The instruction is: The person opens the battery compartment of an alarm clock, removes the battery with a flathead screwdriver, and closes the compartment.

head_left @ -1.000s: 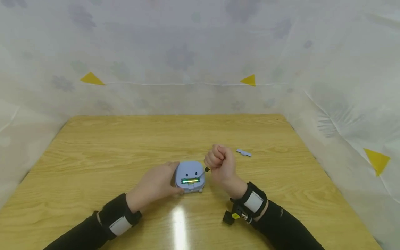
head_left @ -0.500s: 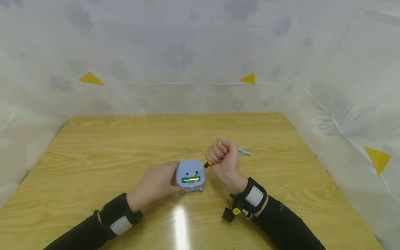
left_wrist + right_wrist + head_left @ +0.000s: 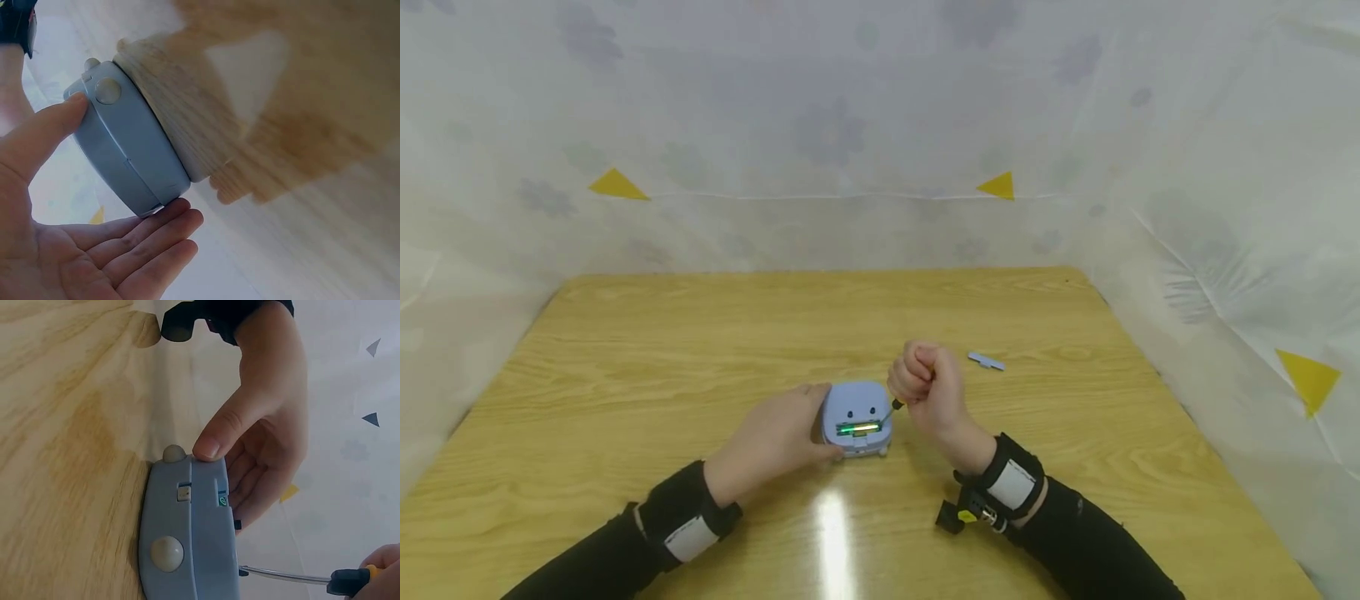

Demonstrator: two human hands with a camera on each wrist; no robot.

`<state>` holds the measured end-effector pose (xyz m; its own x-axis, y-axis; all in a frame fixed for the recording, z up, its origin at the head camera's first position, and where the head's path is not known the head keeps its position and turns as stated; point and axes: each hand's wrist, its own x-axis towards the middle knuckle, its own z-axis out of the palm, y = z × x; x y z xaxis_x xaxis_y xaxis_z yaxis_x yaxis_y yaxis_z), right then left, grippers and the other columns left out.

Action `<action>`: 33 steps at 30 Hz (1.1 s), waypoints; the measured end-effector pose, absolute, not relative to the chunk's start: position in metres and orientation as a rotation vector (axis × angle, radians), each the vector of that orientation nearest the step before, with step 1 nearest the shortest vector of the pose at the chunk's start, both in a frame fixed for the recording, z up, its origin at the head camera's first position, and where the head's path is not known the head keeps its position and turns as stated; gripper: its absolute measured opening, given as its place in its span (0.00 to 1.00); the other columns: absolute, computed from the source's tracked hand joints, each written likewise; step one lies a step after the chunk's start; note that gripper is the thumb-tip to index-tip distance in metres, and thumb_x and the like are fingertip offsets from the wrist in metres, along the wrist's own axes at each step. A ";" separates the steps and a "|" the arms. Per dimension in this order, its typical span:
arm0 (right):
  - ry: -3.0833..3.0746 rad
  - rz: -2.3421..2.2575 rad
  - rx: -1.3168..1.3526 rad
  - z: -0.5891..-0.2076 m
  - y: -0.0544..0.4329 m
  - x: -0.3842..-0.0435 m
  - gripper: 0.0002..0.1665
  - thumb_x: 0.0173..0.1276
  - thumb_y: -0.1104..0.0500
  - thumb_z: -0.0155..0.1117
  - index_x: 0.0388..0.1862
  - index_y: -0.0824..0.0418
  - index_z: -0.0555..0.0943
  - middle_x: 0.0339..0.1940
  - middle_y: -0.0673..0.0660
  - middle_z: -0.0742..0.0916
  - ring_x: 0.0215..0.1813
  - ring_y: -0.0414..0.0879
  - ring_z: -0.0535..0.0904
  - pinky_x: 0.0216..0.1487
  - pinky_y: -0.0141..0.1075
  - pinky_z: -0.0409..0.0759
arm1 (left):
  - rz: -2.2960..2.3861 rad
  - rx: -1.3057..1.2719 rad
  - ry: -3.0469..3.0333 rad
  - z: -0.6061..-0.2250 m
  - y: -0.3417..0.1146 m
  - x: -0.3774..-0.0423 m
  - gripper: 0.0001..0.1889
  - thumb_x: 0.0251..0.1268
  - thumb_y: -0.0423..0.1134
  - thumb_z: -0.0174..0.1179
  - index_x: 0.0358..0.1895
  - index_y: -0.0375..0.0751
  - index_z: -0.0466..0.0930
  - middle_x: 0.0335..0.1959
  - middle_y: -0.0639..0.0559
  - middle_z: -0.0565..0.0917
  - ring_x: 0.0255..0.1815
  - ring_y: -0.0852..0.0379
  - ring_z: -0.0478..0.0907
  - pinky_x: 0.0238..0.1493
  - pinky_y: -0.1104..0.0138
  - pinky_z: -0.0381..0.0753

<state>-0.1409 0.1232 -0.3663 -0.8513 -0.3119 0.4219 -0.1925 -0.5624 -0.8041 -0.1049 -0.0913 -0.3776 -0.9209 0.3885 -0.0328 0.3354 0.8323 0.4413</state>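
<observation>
A light blue rounded device (image 3: 856,400) lies on the table with its battery compartment uncovered and a green and gold battery (image 3: 859,429) inside. Two small black pegs stand up behind the compartment. My left hand (image 3: 775,433) holds the device from the left, thumb at the near side (image 3: 69,112) and fingers along the far side. In the head view my right hand (image 3: 934,387) is curled in a fist round a screwdriver. The right wrist view shows the screwdriver's steel shaft (image 3: 287,575) and black and yellow handle; its tip overlaps the compartment's right end in the head view.
A small light blue battery cover (image 3: 987,361) lies on the wooden table (image 3: 700,333), beyond and right of my right hand. Pale floral sheeting (image 3: 835,125) with yellow triangles hangs around the table's back and sides. A camera (image 3: 951,517) juts from my right wristband.
My right hand tilted the screwdriver up and back, exposing more shaft and handle, then lowered it again; its tip shifted right along the compartment. My left hand and the device stay in place.
</observation>
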 end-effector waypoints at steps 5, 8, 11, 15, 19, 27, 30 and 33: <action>1.381 -2.644 -0.703 -0.370 0.123 -0.140 0.21 0.70 0.65 0.23 0.16 0.53 0.49 0.12 0.48 0.52 0.15 0.45 0.40 0.21 0.40 0.34 | 0.662 0.572 2.891 -0.378 -0.092 -0.105 0.49 0.51 0.49 0.84 0.73 0.27 0.72 0.64 0.34 0.85 0.60 0.41 0.86 0.64 0.50 0.87; 1.305 -2.701 -0.614 -0.370 0.125 -0.140 0.22 0.71 0.64 0.22 0.16 0.52 0.49 0.12 0.47 0.52 0.15 0.44 0.40 0.22 0.38 0.33 | 0.654 0.568 2.897 -0.379 -0.093 -0.105 0.49 0.51 0.48 0.85 0.73 0.26 0.72 0.65 0.34 0.85 0.61 0.41 0.86 0.65 0.49 0.86; 1.257 -2.740 -0.579 -0.368 0.126 -0.141 0.22 0.72 0.63 0.22 0.16 0.51 0.50 0.12 0.46 0.53 0.15 0.43 0.41 0.23 0.37 0.33 | 0.632 0.558 2.902 -0.379 -0.094 -0.105 0.49 0.51 0.49 0.84 0.73 0.27 0.72 0.65 0.34 0.84 0.61 0.41 0.86 0.65 0.49 0.86; 1.236 -2.748 -0.615 -0.365 0.128 -0.142 0.22 0.73 0.63 0.21 0.16 0.51 0.50 0.12 0.46 0.53 0.15 0.42 0.41 0.22 0.37 0.33 | 0.605 0.548 2.907 -0.379 -0.095 -0.105 0.50 0.51 0.50 0.84 0.74 0.27 0.71 0.65 0.34 0.84 0.62 0.40 0.86 0.65 0.49 0.86; 1.235 -2.740 -0.669 -0.364 0.128 -0.142 0.22 0.72 0.64 0.20 0.17 0.51 0.50 0.12 0.47 0.52 0.15 0.42 0.41 0.21 0.37 0.34 | 0.591 0.556 2.913 -0.379 -0.095 -0.105 0.50 0.51 0.51 0.84 0.74 0.27 0.72 0.65 0.34 0.84 0.61 0.41 0.86 0.64 0.49 0.87; 1.311 -2.741 -0.720 -0.361 0.128 -0.143 0.20 0.70 0.64 0.21 0.17 0.52 0.50 0.12 0.47 0.52 0.15 0.43 0.41 0.21 0.38 0.33 | 0.568 0.565 2.920 -0.379 -0.097 -0.105 0.51 0.51 0.52 0.84 0.74 0.27 0.72 0.65 0.34 0.84 0.62 0.41 0.86 0.65 0.50 0.86; 1.360 -2.715 -0.709 -0.362 0.127 -0.143 0.20 0.70 0.65 0.23 0.16 0.52 0.50 0.12 0.47 0.52 0.15 0.43 0.41 0.20 0.39 0.34 | 0.571 0.561 2.919 -0.379 -0.097 -0.105 0.51 0.51 0.52 0.84 0.74 0.27 0.71 0.65 0.34 0.84 0.62 0.41 0.86 0.65 0.50 0.86; 1.371 -2.686 -0.708 -0.364 0.126 -0.143 0.21 0.71 0.65 0.23 0.16 0.53 0.50 0.12 0.47 0.52 0.14 0.44 0.41 0.20 0.40 0.34 | 0.580 0.559 2.918 -0.379 -0.097 -0.105 0.50 0.51 0.51 0.84 0.73 0.27 0.72 0.65 0.34 0.84 0.62 0.41 0.86 0.65 0.50 0.86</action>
<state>-0.1427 0.1255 -0.3644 -0.8947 -0.2401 0.3766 -0.1642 -0.6073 -0.7773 -0.1047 -0.0972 -0.3785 -0.9254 0.3768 -0.0395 0.3330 0.8587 0.3895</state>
